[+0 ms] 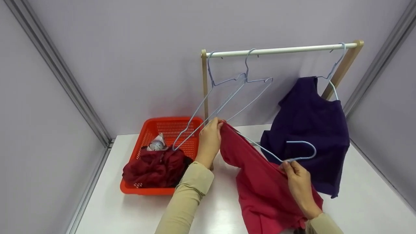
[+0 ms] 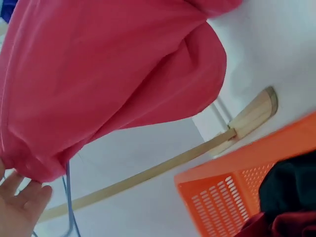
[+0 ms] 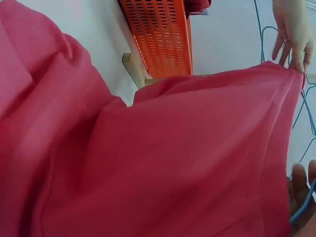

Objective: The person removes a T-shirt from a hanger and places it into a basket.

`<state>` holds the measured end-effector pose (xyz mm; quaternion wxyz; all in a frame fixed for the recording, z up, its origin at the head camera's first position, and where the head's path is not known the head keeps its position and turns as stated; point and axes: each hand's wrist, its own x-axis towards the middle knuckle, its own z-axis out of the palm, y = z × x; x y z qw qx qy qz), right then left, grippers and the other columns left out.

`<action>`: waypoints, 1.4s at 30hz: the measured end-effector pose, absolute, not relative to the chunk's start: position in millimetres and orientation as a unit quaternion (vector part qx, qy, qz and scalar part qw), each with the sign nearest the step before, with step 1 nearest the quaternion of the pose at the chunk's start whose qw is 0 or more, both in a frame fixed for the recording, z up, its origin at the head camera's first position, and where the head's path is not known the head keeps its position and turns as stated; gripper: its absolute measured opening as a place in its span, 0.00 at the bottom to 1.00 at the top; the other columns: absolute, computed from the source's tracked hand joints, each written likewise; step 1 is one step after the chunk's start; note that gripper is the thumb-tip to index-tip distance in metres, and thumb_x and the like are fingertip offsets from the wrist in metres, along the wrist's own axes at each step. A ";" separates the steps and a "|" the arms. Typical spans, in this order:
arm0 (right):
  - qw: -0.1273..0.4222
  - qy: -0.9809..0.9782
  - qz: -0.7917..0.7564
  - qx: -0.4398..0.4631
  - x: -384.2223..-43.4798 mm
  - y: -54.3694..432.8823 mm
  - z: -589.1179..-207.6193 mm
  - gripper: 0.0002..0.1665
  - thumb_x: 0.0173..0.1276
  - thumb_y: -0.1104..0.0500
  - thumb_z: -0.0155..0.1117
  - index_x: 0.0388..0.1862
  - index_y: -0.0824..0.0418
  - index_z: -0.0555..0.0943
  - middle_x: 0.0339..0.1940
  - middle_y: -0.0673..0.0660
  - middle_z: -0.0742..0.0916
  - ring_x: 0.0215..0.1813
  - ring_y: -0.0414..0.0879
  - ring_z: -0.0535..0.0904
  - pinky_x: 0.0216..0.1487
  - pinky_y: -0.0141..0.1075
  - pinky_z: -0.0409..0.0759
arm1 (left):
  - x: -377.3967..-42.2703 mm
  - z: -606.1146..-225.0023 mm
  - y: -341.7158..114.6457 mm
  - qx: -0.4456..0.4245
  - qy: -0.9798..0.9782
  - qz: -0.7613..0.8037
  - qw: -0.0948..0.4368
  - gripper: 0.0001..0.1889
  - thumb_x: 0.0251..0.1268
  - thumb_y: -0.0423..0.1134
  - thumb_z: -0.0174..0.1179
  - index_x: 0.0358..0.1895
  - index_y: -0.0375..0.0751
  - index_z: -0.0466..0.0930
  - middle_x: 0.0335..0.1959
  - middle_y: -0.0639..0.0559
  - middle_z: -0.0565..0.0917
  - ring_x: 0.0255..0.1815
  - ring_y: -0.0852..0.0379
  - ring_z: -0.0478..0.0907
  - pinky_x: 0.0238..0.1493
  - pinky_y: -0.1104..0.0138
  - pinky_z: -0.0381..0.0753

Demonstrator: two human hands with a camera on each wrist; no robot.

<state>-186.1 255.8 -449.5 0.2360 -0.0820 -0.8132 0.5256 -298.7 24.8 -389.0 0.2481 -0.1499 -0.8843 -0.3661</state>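
Observation:
My left hand (image 1: 209,139) pinches one corner of a red garment (image 1: 260,182), pulling its edge taut. My right hand (image 1: 297,183) holds a light-blue wire hanger (image 1: 265,150) close below its hook, beside the same edge. One arm of the hanger runs along that edge toward my left hand; its far end is hidden by the cloth. From the right wrist, the garment (image 3: 173,148) spreads wide between both hands, its stitched edge toward the hanger. Folds of the garment (image 2: 113,64) droop above the left fingers (image 2: 42,200) in the left wrist view.
A rack with a white rail (image 1: 292,49) stands at the back. Two bare hangers (image 1: 227,99) hang on its left, and a dark purple top (image 1: 312,130) hangs on its right. An orange-red basket (image 1: 143,191) at the left holds dark red cloth (image 1: 159,165).

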 end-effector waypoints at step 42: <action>0.215 -0.771 0.568 -0.189 -202.0 275.1 -431.2 0.22 0.78 0.52 0.41 0.25 0.59 0.73 0.18 0.29 0.79 0.31 0.21 0.74 0.38 0.21 0.68 | -285.0 -405.9 26.1 -0.147 -0.907 -0.257 0.299 0.08 0.68 0.38 0.54 0.35 0.36 0.75 0.25 0.41 0.84 0.32 0.42 0.82 0.42 0.57 0.74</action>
